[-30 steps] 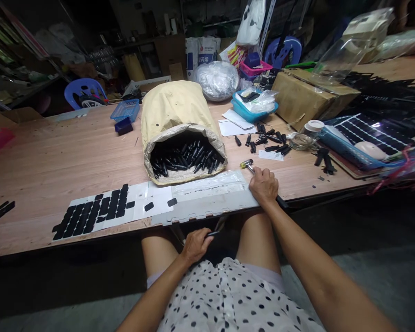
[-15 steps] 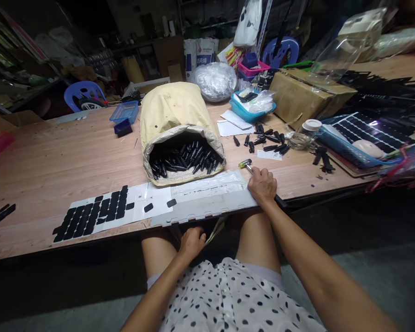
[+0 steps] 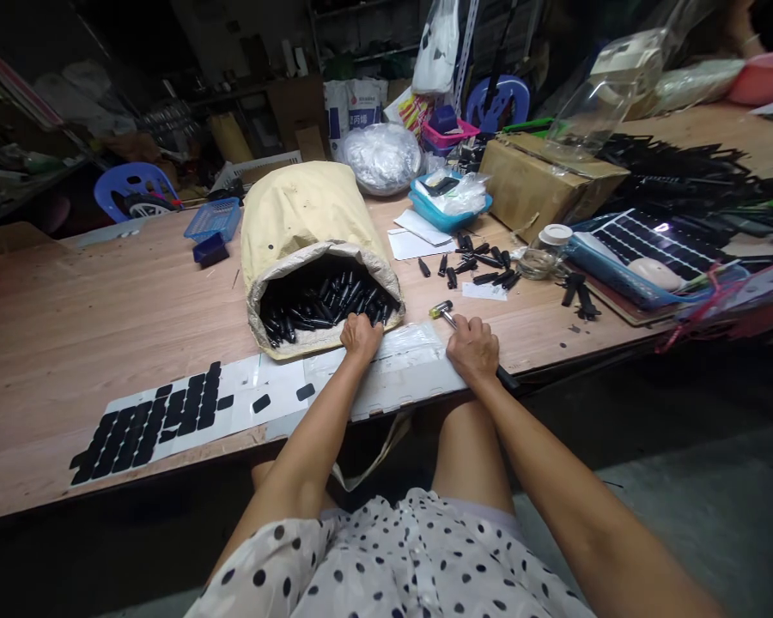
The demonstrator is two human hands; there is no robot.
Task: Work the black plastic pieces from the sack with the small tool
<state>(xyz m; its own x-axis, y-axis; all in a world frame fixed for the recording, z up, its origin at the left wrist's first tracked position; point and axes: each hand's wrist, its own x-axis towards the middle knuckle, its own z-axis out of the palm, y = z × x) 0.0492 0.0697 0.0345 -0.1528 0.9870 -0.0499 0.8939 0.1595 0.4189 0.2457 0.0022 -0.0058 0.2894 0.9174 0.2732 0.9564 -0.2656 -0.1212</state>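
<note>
My right hand (image 3: pixel 473 348) is closed round a small hammer (image 3: pixel 441 309); its yellowish head points left and the black end of its handle sticks out behind my palm. My left hand (image 3: pixel 362 336) is at the mouth of a cream sack (image 3: pixel 302 206) lying on its side, with fingers curled against the black tapered parts (image 3: pixel 325 300) inside. Whether one of these parts is in my fingers is hidden. Below the sack lies a flattened grey-white board (image 3: pixel 405 378) along the table edge. Black rounded stickers (image 3: pixel 129 433) sit on white sheets to its left.
Loose black parts (image 3: pixel 470 264) lie right of the sack, near a blue basin (image 3: pixel 451 210) and a cardboard box (image 3: pixel 541 184). Farther right is a blue tray (image 3: pixel 618 275). A small dark blue box (image 3: pixel 210 250) and a blue basket (image 3: pixel 212 220) stand at left.
My left hand has risen from my lap, below the table edge, to the sack's mouth. The right hand keeps hold of the hammer at about the same place. The view has shifted slightly.
</note>
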